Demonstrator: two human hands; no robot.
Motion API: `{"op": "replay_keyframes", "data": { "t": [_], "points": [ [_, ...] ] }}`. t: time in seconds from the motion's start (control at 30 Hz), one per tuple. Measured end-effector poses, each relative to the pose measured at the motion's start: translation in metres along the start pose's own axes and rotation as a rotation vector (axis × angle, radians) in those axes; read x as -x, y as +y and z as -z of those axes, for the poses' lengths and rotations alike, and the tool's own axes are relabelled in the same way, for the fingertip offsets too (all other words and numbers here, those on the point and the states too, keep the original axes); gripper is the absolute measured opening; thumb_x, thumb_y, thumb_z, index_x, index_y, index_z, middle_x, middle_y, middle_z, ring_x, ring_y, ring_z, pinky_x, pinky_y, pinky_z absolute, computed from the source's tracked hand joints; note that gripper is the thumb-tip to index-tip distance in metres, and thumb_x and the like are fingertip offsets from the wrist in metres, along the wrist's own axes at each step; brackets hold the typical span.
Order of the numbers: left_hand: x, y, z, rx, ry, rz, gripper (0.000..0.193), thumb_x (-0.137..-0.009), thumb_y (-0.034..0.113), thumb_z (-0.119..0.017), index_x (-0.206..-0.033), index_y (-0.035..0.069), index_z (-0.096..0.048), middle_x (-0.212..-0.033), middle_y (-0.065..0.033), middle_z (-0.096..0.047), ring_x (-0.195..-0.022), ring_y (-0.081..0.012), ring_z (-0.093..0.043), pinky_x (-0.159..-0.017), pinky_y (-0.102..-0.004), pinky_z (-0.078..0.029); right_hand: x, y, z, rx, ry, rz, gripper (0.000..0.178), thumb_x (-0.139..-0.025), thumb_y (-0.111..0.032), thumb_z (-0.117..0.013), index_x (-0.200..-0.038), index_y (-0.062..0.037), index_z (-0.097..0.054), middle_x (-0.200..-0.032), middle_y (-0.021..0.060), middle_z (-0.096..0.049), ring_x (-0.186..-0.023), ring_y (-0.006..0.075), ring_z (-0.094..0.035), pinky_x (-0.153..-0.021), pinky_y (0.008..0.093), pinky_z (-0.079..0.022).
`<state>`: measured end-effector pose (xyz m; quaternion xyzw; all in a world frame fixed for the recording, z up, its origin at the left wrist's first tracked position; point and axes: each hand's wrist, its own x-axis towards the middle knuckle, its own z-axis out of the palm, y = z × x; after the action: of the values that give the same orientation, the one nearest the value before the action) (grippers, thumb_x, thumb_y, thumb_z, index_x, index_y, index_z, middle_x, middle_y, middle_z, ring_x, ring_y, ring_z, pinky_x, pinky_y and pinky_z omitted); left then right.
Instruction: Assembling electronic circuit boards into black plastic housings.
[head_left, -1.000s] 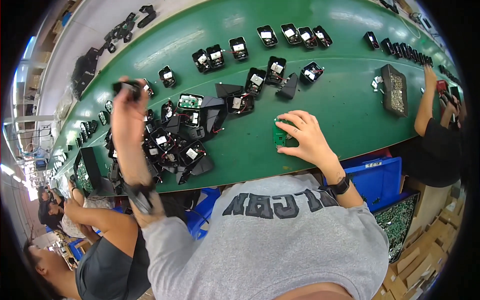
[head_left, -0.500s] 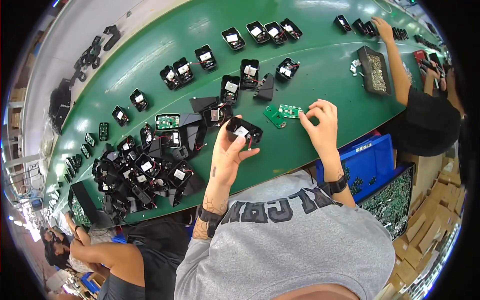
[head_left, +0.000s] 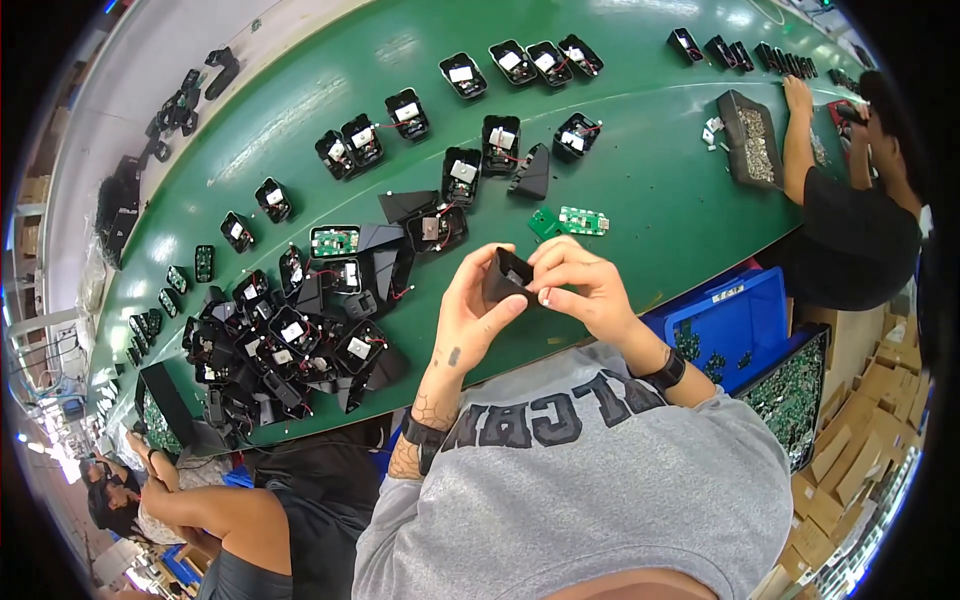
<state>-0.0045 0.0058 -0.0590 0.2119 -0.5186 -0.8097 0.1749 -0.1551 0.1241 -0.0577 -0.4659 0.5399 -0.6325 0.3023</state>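
Above the near part of the green table, my left hand holds a black plastic housing, tilted, with its open side facing up and right. My right hand is at the housing's right edge, thumb and fingers pinched together. What lies in that pinch is hidden by the fingers. Just beyond my right hand, a green circuit board lies flat, with a second green board beside it, partly covered by my fingers. Farther off stand black housings with white blocks and thin red wires inside.
A pile of black housings covers the table's left part. More housings line the far side. A dark tray of small metal parts stands at right, near a co-worker's arm. A blue bin holds green boards.
My right hand has moved left from beside the circuit boards to the housing. My left hand has turned the housing, bringing it slightly right. The co-worker at right has leaned back and shifted an arm.
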Motion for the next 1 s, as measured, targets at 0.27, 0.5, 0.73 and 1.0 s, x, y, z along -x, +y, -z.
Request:
{"op": "replay_keyframes", "data": {
  "t": [0.27, 0.5, 0.73, 1.0],
  "points": [
    [0.004, -0.020, 0.010, 0.231, -0.101, 0.069, 0.067, -0.083, 0.025, -0.075, -0.135, -0.002, -0.042, -0.127, -0.0086, -0.051, -0.116, -0.0208, -0.056, -0.089, -0.0391, -0.054, -0.003, 0.004, 0.056, 0.089, 0.139, -0.292, 0.018, -0.082, -0.003, -0.067, -0.100, 0.0007, -0.069, -0.092, 0.0100, -0.065, -0.096, 0.0214, -0.060, -0.088, 0.0346, -0.047],
    [0.000, -0.013, 0.009, 0.265, -0.030, 0.166, 0.060, -0.092, 0.035, -0.053, -0.136, -0.005, -0.041, -0.132, -0.0140, -0.053, -0.106, -0.0217, -0.063, -0.076, -0.0389, -0.062, -0.041, 0.002, 0.107, 0.869, -0.636, 0.015, 0.057, -0.067, 0.005, -0.062, -0.121, -0.0116, -0.063, -0.136, -0.0004, -0.055, -0.127, 0.0285, -0.045, -0.107, 0.0423, -0.035],
    [0.006, -0.004, 0.013, 0.202, 0.087, 0.139, 0.048, -0.092, 0.024, -0.057, -0.130, -0.005, -0.050, -0.110, -0.0097, -0.061, -0.092, -0.0170, -0.065, -0.074, -0.0328, -0.060, -0.052, -0.016, 0.105, 1.060, -0.701, -0.005, 0.052, -0.067, -0.005, -0.072, -0.119, -0.0088, -0.065, -0.130, 0.0040, -0.058, -0.117, 0.0266, -0.052, -0.103, 0.0399, -0.038],
    [-0.007, 0.016, 0.005, -0.058, 0.090, -0.002, 0.042, -0.088, 0.009, -0.066, -0.127, -0.003, -0.054, -0.104, -0.0050, -0.059, -0.090, -0.0129, -0.062, -0.075, -0.0289, -0.058, 0.000, 0.039, 0.041, -0.398, -0.046, -0.039, 0.064, -0.068, -0.009, -0.081, -0.126, 0.0020, -0.055, -0.133, 0.0158, -0.054, -0.125, 0.0257, -0.050, -0.105, 0.0395, -0.038]
  ]
}}
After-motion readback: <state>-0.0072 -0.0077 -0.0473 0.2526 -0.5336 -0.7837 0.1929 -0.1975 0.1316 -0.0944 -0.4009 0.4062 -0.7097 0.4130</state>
